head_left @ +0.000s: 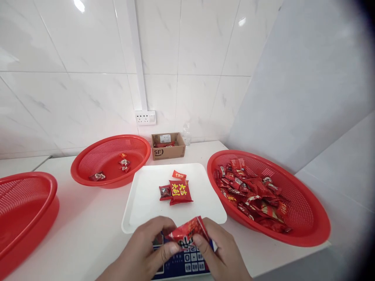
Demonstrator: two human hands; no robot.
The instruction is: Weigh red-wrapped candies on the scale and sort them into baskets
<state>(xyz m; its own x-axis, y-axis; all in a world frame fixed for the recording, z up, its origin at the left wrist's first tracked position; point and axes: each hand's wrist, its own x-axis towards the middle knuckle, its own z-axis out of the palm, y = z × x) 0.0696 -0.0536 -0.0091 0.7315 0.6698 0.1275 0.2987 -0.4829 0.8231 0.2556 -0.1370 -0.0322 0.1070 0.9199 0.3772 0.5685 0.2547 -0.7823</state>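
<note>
Between my two hands is a red snack packet (187, 233) with dark and white lettering, held above the blue keypad (193, 262) of a scale. My left hand (148, 246) pinches its left end, thumb in front. At the other end, my right hand (221, 248) grips it with the thumb pressed on its face. Just beyond lies a white tray (146, 218). On it are a larger red packet with yellow characters (181, 191), a small dark red packet (165, 192) touching its left side, and a small orange-red packet (179, 175) behind.
At right, a red basket (318, 230) holds many red packets. Another red basket (76, 168) at back left contains several small packets. A third red basket (49, 210) stands far left. Against the wall are a cardboard box (169, 153) with red packets and a clear bottle (186, 134).
</note>
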